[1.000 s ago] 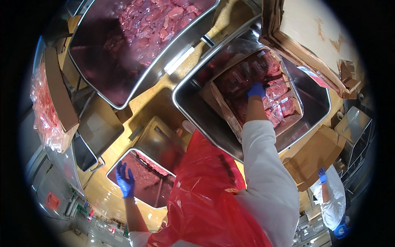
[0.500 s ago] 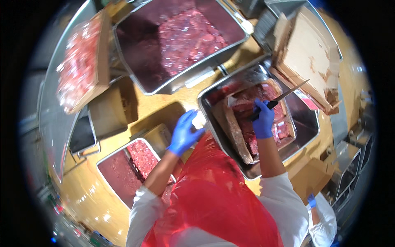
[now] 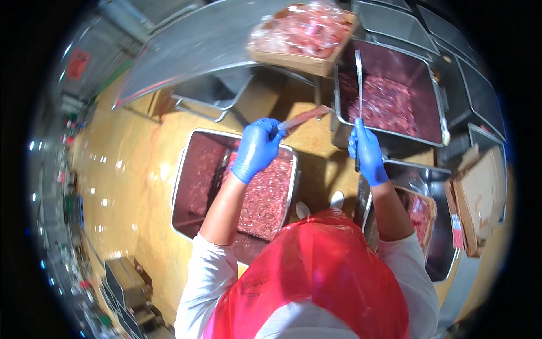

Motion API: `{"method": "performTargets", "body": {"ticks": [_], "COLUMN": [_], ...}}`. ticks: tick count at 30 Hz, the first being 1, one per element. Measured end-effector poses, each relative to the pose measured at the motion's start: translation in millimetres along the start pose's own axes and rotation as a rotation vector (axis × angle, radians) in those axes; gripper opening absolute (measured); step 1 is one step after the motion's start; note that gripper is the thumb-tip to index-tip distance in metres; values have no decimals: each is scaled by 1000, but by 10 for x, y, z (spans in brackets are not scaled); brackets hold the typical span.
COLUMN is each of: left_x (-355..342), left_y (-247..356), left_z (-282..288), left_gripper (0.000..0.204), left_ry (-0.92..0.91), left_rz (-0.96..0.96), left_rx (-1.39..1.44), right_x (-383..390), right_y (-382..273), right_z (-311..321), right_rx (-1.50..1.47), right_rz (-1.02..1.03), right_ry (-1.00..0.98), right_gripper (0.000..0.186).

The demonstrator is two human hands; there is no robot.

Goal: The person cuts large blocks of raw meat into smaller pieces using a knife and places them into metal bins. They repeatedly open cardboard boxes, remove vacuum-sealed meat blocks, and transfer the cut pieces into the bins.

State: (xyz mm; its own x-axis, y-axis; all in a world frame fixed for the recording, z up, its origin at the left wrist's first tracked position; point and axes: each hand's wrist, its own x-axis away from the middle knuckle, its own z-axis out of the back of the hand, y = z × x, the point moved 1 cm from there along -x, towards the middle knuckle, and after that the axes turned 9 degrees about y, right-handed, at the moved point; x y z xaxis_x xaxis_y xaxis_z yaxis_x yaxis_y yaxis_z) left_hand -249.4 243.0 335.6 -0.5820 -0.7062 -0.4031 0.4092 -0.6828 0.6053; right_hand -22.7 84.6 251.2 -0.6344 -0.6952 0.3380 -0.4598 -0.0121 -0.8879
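While the blue-gloved left hand (image 3: 257, 148) pinches a thin reddish strip of meat (image 3: 305, 117) above the rectangular steel bin of chopped red meat (image 3: 186, 169), the blue-gloved right hand (image 3: 367, 151) is closed around a long narrow steel knife (image 3: 358, 79), blade pointing up over another steel meat bin (image 3: 437, 107). A red plastic apron (image 3: 316, 271) hangs below.

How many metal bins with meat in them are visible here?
3: one metal bin under the left hand, one beyond the right hand, one at lower right holding a cardboard box. More may be hidden.
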Motion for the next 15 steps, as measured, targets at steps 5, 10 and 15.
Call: {"method": "performTargets", "body": {"ticks": [5, 10, 15], "left_x": [185, 534, 952], "left_y": [-1135, -1228, -1225], "left_z": [1080, 2056, 2449], "left_gripper": [17, 20, 24], "left_ry": [48, 276, 275], "left_rz": [174, 408, 489], "left_rx": [-504, -448, -604], "right_x": [391, 656, 849], "right_y": [562, 637, 571], "right_z": [-726, -1345, -1954], "right_rx": [1046, 1291, 1220], "right_rz": [557, 600, 752], "right_ry": [-153, -442, -605], "right_gripper": [50, 53, 49]}}
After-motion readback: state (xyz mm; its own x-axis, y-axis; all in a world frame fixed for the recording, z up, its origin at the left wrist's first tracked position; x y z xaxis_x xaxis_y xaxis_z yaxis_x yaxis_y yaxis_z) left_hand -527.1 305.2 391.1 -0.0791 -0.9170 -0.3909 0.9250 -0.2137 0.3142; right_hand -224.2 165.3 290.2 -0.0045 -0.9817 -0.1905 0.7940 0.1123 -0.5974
